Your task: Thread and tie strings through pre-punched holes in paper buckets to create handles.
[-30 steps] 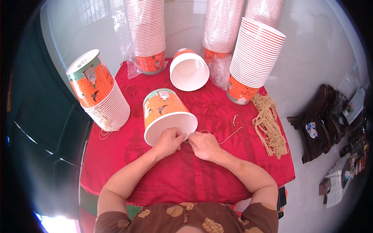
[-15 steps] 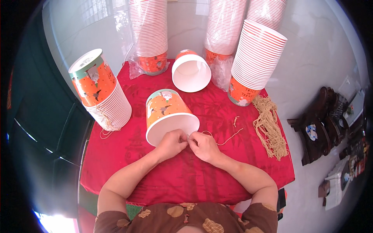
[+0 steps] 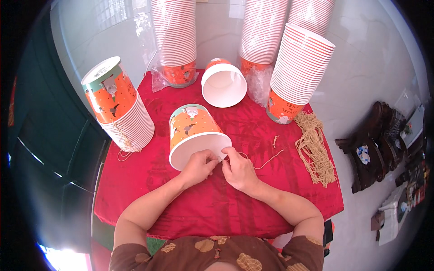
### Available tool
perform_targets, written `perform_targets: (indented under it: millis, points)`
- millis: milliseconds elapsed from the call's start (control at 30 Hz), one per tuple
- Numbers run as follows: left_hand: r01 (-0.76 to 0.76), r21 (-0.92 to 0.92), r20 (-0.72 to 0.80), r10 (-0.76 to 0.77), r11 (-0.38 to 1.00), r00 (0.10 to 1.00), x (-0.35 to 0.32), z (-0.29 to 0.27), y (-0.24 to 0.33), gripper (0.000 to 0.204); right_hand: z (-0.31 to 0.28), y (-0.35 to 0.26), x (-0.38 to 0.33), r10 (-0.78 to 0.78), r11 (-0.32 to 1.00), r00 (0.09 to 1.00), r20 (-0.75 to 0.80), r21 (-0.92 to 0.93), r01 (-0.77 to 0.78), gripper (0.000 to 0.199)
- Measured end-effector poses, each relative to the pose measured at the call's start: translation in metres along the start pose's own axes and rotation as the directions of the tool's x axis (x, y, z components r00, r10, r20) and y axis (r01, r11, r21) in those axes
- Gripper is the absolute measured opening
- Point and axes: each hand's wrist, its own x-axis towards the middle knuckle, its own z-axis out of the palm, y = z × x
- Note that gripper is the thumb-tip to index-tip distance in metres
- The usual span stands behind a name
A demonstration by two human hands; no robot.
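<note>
An orange and green paper bucket (image 3: 193, 123) with printed figures lies on its side, its white open mouth facing me. My left hand (image 3: 200, 168) is closed in a pinch at the lower right of the bucket's rim, fingertips around a thin tan cord. My right hand (image 3: 239, 171) meets it there, also closed on the cord, its index finger raised close to the rim. The loose end of the tan cord (image 3: 270, 159) trails out to the right over the red cloth. The fingers mostly hide where cord and bucket meet.
A bundle of tan cords (image 3: 315, 151) hangs at the table's right edge, near a nested bucket stack (image 3: 300, 63). Another stack (image 3: 118, 106) stands upside down at left. Bagged stacks (image 3: 174, 40) rise behind a tipped bucket (image 3: 224, 86). Red cloth (image 3: 262, 212) covers the table.
My right index finger has lifted and straightened toward the bucket's rim, slightly away from the left fingertips. The left hand and bucket have hardly moved.
</note>
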Motion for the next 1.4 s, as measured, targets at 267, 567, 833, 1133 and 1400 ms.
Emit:
perform_targets:
  millis: [267, 567, 833, 1133, 1400]
  points:
    - [-0.045, -0.028, -0.022, 0.045, 0.999, 0.999, -0.001, 0.001, -0.005, 0.012, 0.004, 0.004, 0.002, 0.138, 0.976, 0.965, 0.225, 0.133, -0.17, 0.024]
    - [0.003, -0.065, -0.021, -0.005, 0.998, 1.0, 0.002, 0.0, -0.003, 0.012, 0.002, 0.009, -0.002, 0.04, 0.998, 0.972, 0.23, -0.053, -0.029, 0.014]
    - [0.009, -0.143, -0.005, -0.01, 0.99, 1.0, 0.004, -0.001, -0.008, 0.015, 0.009, 0.002, -0.001, 0.107, 0.988, 0.973, 0.203, 0.09, -0.127, 0.022]
    - [-0.015, -0.156, -0.01, 0.013, 0.988, 1.0, 0.005, -0.001, -0.005, 0.013, 0.017, 0.006, -0.001, 0.142, 0.987, 0.969, 0.202, 0.049, -0.155, 0.018]
    - [-0.002, -0.177, -0.015, 0.0, 0.984, 1.0, 0.006, -0.001, -0.008, 0.014, 0.024, 0.009, -0.001, 0.139, 0.989, 0.976, 0.17, 0.018, -0.144, 0.011]
